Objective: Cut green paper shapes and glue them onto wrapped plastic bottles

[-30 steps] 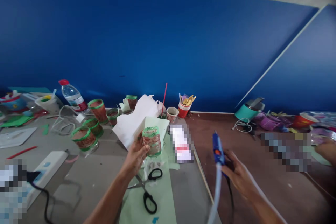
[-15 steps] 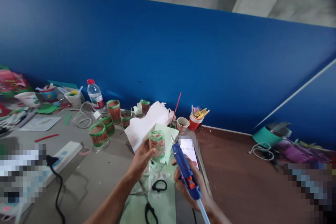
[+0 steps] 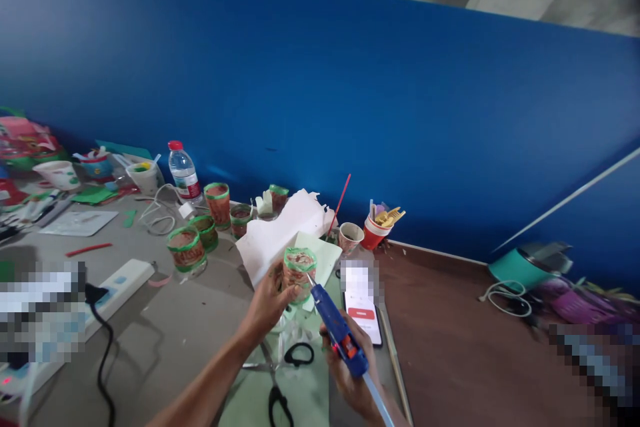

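My left hand (image 3: 270,297) is closed around a small brown cup with green bands (image 3: 300,267), held tilted above the papers. In my right hand (image 3: 345,363) is a blue glue gun (image 3: 337,327), with a clear glue stick running out of its back end. The gun's metal tip is at the right side of the cup; whether it touches cannot be made out. Below the hands, black-handled scissors (image 3: 277,403) lie on a pale green sheet (image 3: 305,393). A phone (image 3: 363,313) with a lit screen lies just beyond my right hand.
Several similar brown-and-green cups (image 3: 186,248) stand at left, near a water bottle (image 3: 184,173). A white power strip (image 3: 120,293) with a black cord lies front left. Crumpled white paper (image 3: 270,237), a paper cup (image 3: 351,235) and a red cup of yellow utensils (image 3: 376,233) are behind.
The glue gun has moved left, bringing its tip from beside the cup to the cup's side. My left hand still holds the cup. The view has shifted slightly.
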